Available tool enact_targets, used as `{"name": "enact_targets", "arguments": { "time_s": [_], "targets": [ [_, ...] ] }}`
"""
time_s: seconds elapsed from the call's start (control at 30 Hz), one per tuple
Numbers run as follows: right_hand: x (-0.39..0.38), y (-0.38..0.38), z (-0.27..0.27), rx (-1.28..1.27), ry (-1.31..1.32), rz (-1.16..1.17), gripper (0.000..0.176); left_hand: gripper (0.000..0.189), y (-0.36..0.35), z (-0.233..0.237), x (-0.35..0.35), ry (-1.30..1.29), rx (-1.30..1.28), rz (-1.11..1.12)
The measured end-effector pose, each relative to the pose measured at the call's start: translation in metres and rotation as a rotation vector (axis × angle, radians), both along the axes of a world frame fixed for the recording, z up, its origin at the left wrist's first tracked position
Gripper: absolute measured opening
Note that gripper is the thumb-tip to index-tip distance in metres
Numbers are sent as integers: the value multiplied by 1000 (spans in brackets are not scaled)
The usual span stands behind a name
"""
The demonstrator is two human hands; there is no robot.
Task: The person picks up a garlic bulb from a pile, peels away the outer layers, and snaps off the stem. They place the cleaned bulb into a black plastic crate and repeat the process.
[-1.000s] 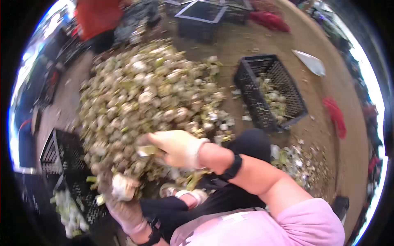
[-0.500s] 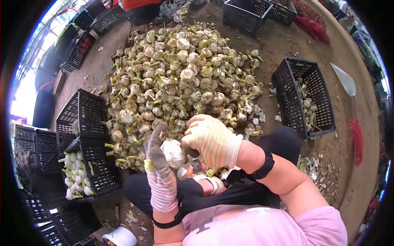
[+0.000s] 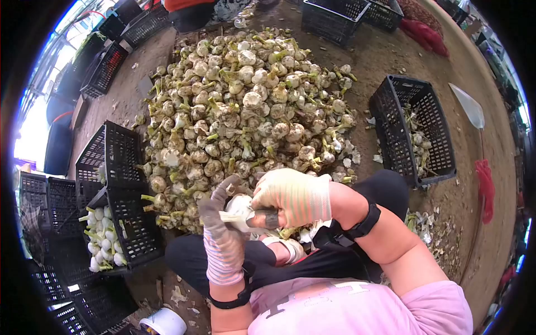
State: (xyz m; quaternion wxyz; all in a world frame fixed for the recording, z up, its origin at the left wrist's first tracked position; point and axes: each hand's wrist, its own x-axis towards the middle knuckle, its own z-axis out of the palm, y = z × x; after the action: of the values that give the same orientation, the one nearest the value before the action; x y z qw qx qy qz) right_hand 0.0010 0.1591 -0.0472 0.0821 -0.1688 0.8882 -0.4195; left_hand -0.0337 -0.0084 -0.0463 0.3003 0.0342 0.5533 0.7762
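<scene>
In front of my lap, my left hand (image 3: 220,223), in a striped glove with grey-stained fingers, is closed round a white garlic bulb (image 3: 240,205). The bulb's pale stem (image 3: 230,217) points left across the thumb. My right hand (image 3: 291,196), in a cream and green striped glove, is curled in at the bulb's right side. From under its fingers shows a small short tool (image 3: 264,219), shiny and brownish with a dark band, against the bulb's lower side; I cannot tell its exact kind. Just beyond both hands lies a big heap of untrimmed garlic bulbs (image 3: 245,100).
At left, a black crate (image 3: 134,223) holds clean white garlic bulbs (image 3: 105,237). Another black crate (image 3: 385,120) at right contains some garlic stalks. Peeled skins (image 3: 427,229) litter the ground by my right knee. A white bucket (image 3: 164,322) stands at lower left. A person (image 3: 190,14) sits beyond the heap.
The garlic bulb has been turned so its stem now points left. My right hand has come slightly lower and right, with the small tool up against the bulb.
</scene>
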Motion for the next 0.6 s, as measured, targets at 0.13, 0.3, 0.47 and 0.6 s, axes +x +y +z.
{"name": "enact_targets", "arguments": {
  "time_s": [0.13,0.3,0.47,0.6],
  "targets": [
    [10,5,15,-672,-336,-58,23,62,-4,6,-6,-260,298,64],
    [14,5,14,-977,-456,-127,32,59,-18,2,-11,-366,641,-20],
    [13,-6,8,-929,-429,71,29,49,-14,1,-19,-331,538,227],
    [14,-13,8,-833,-497,377,28,48,-30,-20,-36,-438,712,355]
  ]
}}
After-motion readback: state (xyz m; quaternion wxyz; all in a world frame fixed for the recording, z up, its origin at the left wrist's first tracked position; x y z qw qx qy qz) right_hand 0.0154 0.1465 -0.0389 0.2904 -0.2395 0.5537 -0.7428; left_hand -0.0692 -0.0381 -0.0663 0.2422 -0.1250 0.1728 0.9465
